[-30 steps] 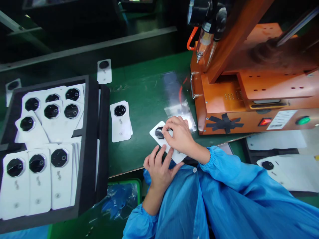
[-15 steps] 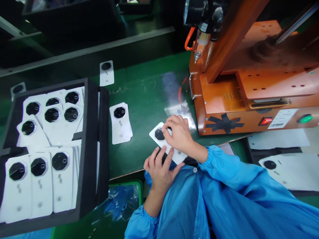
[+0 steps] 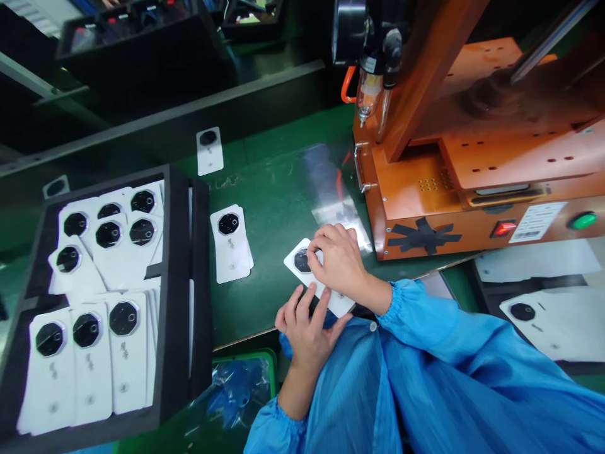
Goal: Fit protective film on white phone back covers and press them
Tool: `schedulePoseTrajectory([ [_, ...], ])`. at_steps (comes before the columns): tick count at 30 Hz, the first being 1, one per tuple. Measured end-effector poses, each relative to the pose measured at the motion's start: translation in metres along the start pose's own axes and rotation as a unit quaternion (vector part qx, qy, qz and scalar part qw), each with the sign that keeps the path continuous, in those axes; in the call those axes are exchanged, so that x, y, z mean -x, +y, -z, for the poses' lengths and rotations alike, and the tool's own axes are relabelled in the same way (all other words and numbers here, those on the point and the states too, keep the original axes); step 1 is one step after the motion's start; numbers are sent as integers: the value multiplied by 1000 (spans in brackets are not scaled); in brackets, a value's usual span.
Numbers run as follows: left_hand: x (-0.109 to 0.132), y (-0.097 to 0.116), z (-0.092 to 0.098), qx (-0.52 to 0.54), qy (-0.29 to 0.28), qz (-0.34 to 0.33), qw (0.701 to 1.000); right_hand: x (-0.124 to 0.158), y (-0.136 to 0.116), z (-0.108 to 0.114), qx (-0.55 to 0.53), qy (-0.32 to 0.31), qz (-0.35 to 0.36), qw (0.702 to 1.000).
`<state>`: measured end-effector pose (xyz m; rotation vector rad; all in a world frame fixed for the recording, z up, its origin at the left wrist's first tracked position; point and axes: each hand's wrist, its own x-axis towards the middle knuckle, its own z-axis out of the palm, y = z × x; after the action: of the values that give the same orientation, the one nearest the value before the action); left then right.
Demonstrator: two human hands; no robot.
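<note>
On the left of the head view, a black foam tray (image 3: 182, 277) sits on the green counter (image 3: 278, 189). Its two compartments hold overlapping white cards, each with a black octagonal inset. A short stack of the same cards (image 3: 232, 246) lies just beside the tray.

Near the counter's front edge lies one white card (image 3: 297, 258), tilted. The right hand (image 3: 339, 260) covers its middle, fingers curled together with the tips on the octagon's rim. The left hand (image 3: 307, 323) rests its fingers spread and flat on the card's near edge.

The grey marks printed on the cards and the white label (image 3: 536, 222) on the orange machine (image 3: 472, 183) are too small to read.
</note>
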<state>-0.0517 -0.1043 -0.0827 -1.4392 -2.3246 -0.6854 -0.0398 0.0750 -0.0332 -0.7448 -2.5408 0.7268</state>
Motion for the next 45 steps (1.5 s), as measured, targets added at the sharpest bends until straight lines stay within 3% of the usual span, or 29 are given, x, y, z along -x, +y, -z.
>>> schedulePoseTrajectory([
  [5,-1,2,0,3,-3,-2,1000,4,-2,3,21,8,21,1000],
  [9,-3,3,2,10,-3,5,1000,19,-4,26,46,10,66,997],
  [11,-4,3,5,20,-14,5,1000,32,-2,47,34,-42,113,992],
  [14,-8,0,15,44,-36,-3,998,58,5,76,9,-175,202,963],
  [16,-13,-2,22,59,-38,-10,997,76,12,83,18,-208,239,948],
  [19,-25,-1,30,89,-28,-43,995,93,22,72,56,-123,277,951],
  [23,-52,4,42,131,-9,-103,986,94,30,63,46,6,311,949],
  [27,-87,8,62,252,-26,-94,963,94,35,92,-32,123,322,938],
  [30,-122,16,67,350,-65,7,934,108,44,126,-80,183,312,929],
  [32,-150,29,62,404,-134,90,900,126,51,149,-70,206,298,929],
  [34,-176,50,51,465,-212,142,848,147,60,170,-25,231,269,935],
  [38,-213,95,25,553,-312,151,757,186,75,199,76,309,192,928],
  [41,-226,113,9,566,-339,165,734,203,84,209,137,352,162,912],
  [45,-231,115,1,561,-346,189,728,212,92,215,196,368,144,898],
])
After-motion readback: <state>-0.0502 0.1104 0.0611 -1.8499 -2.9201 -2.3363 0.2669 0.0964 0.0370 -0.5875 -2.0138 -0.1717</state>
